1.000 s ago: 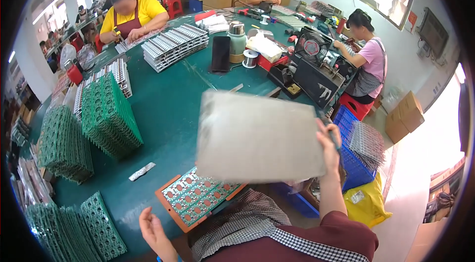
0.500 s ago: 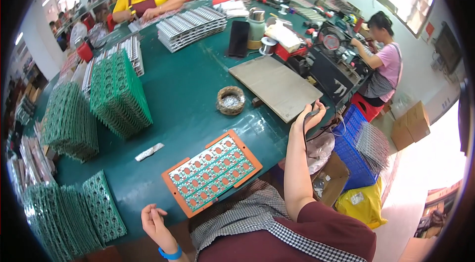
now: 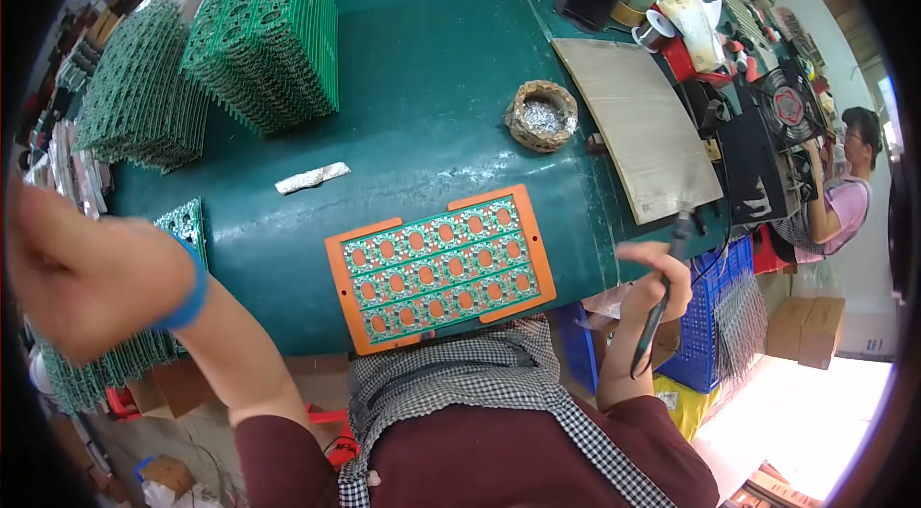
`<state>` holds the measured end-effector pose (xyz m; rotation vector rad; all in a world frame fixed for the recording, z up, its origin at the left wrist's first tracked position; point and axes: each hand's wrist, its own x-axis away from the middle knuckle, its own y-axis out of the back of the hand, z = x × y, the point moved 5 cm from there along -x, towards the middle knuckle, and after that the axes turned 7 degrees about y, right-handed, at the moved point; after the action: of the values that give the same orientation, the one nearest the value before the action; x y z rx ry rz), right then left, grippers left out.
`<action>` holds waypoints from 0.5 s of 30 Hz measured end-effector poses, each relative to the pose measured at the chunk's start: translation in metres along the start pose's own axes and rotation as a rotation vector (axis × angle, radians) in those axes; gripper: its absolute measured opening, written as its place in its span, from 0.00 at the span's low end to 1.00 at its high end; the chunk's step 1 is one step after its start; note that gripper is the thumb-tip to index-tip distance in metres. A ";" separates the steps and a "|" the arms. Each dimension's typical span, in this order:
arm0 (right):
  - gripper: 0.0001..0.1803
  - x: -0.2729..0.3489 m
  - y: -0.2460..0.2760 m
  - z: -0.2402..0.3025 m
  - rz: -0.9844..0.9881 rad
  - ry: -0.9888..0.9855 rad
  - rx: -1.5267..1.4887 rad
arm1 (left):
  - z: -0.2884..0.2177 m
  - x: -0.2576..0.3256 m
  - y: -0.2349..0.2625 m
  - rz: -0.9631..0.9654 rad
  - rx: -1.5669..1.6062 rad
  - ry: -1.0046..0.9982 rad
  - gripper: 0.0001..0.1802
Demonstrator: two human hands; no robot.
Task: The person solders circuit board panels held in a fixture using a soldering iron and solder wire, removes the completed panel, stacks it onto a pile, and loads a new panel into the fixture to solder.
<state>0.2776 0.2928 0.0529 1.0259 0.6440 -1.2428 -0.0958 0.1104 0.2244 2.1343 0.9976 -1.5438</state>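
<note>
An orange frame holding a green circuit board panel (image 3: 441, 268) lies flat at the near edge of the green table (image 3: 432, 105), right in front of me. My right hand (image 3: 662, 278) is just off the table's right corner, closed around a thin dark soldering tool (image 3: 654, 326) whose tip points up toward a grey flat board (image 3: 638, 124). My left hand (image 3: 77, 278), with a blue wristband, is raised at the far left, blurred, over a rack of green boards (image 3: 106, 374). I see nothing in it.
A woven holder of metal wool (image 3: 542, 115) sits beyond the panel. Tall stacks of green boards (image 3: 264, 28) fill the far left. A white strip (image 3: 312, 177) lies mid-table. A blue crate (image 3: 720, 316), a fan (image 3: 787, 105) and a seated person (image 3: 844, 191) are at the right.
The grey board went from held in the air to lying on the table's right side. My right hand left it and now holds the dark tool. My left hand rose at the left.
</note>
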 end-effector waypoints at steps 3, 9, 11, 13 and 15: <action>0.38 0.010 -0.004 0.002 0.025 -0.178 -0.050 | -0.038 0.006 -0.018 0.286 0.248 -0.065 0.05; 0.23 -0.003 -0.019 -0.008 0.269 -0.281 -0.193 | -0.106 0.192 0.031 1.486 0.686 -0.027 0.09; 0.17 -0.009 -0.025 -0.008 0.341 -0.306 -0.207 | -0.100 0.221 0.048 1.546 0.599 0.135 0.08; 0.09 -0.008 -0.029 -0.012 0.373 -0.342 -0.235 | -0.105 0.230 0.054 1.615 0.541 0.113 0.07; 0.09 -0.013 -0.029 -0.015 0.396 -0.368 -0.234 | -0.110 0.235 0.052 1.636 0.501 0.045 0.08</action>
<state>0.2488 0.3127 0.0497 0.6649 0.2732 -0.9464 0.0570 0.2234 0.0403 2.0696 -1.1202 -0.7872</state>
